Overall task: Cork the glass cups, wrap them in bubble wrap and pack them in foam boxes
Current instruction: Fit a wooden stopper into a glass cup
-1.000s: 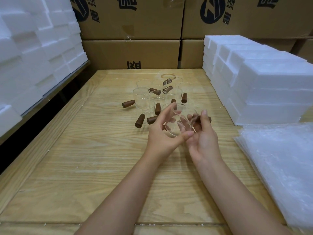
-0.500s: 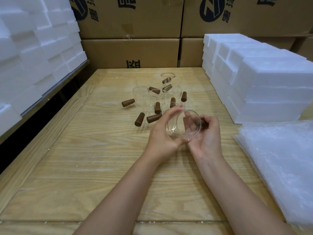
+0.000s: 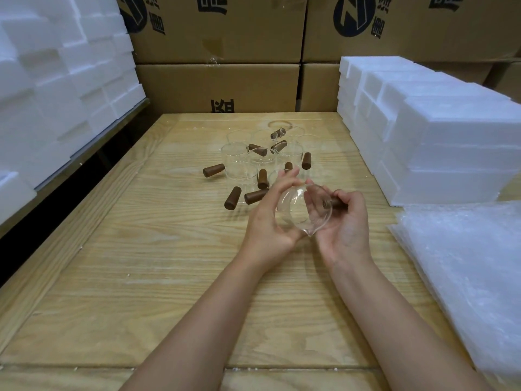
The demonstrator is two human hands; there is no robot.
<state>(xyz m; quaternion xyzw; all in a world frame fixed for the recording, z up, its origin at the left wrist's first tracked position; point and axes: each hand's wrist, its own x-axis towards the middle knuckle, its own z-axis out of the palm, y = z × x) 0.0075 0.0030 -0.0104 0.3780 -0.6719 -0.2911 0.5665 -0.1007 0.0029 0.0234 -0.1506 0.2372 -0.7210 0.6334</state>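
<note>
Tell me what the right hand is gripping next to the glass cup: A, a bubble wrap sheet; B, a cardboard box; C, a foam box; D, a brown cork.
D: the fingers of the right hand curl round a brown cork against the cup, which the left hand holds.

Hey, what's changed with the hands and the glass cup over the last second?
The right hand, fingers straight a second ago, has curled round a brown cork at the side of the glass cup. The left hand still holds the cup, now turned with its mouth toward the camera. The loose corks and other cups on the table have not moved.
</note>
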